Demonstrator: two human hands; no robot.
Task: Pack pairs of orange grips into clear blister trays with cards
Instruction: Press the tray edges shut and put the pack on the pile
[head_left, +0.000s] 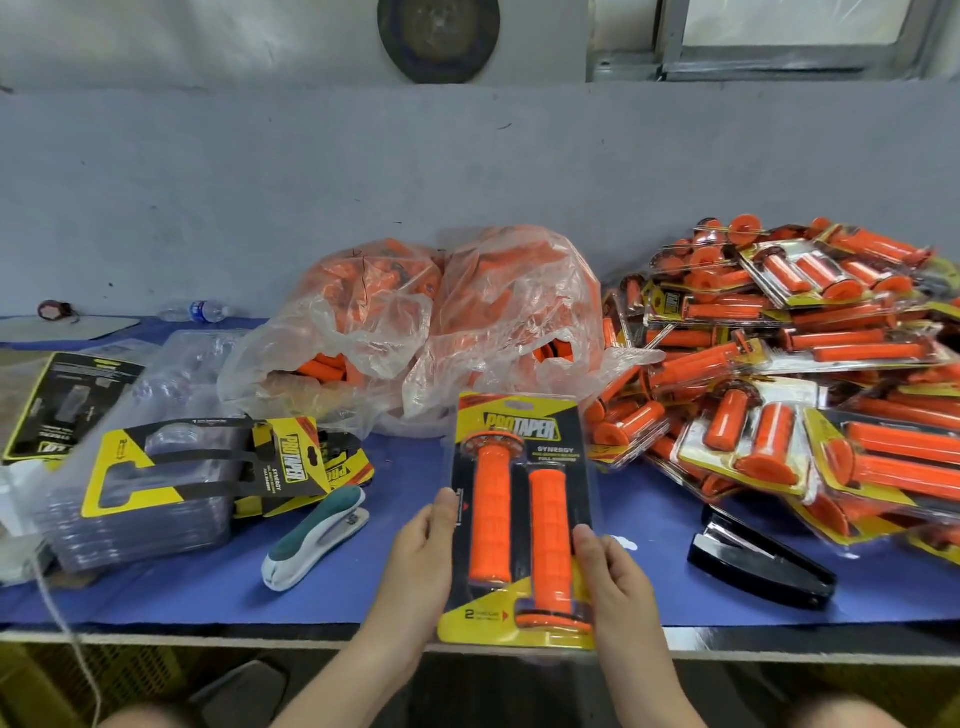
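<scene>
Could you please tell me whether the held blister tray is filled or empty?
Filled: two orange grips lie side by side in the blister tray over its yellow card.

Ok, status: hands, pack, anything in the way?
Left hand, right hand both grip the clear blister pack holding two orange grips and yellow card. Black stapler right, white-and-teal stapler left, neither touching it.

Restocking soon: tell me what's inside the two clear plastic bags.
Loose orange grips fill both plastic bags, some showing at the openings. Crumpled film hides how many lie deeper.
</scene>
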